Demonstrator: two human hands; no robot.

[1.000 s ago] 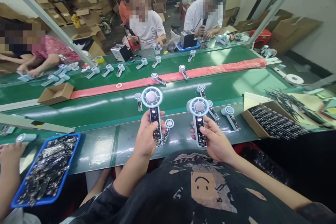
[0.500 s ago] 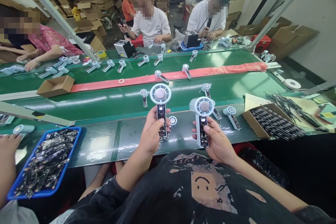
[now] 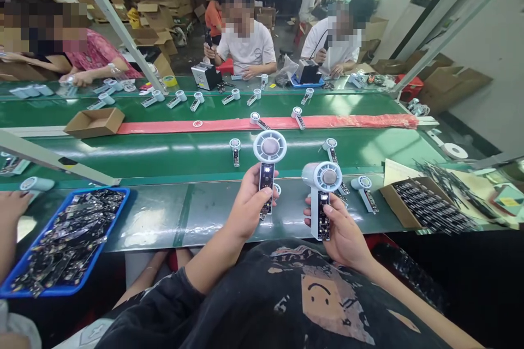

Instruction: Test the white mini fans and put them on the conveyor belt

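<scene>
My left hand [image 3: 250,202] is closed round the handle of a pale blue handheld fan [image 3: 270,146], held upright with its round grille toward me. A black circuit board with a small light shows in its open handle, and my thumb lies on that board. In my right hand [image 3: 341,223] is a second handheld fan [image 3: 327,176], also upright, its board exposed and a light showing on it. My right thumb presses on the board. Partly behind the hands, more fans lie on the bench, one fan [image 3: 364,191] to the right of my right hand.
A blue tray [image 3: 126,196] heaped with circuit boards stands at left, beside a co-worker's hand [image 3: 14,204]. A cardboard box [image 3: 399,207] of black strips is at right. Across the green conveyor [image 3: 184,158], with its pink strip [image 3: 221,123], co-workers sit among more fans.
My view has tilted and shifted slightly. My left hand has brought its fan a little to the right, closer to the other fan. Both fans are still held.
</scene>
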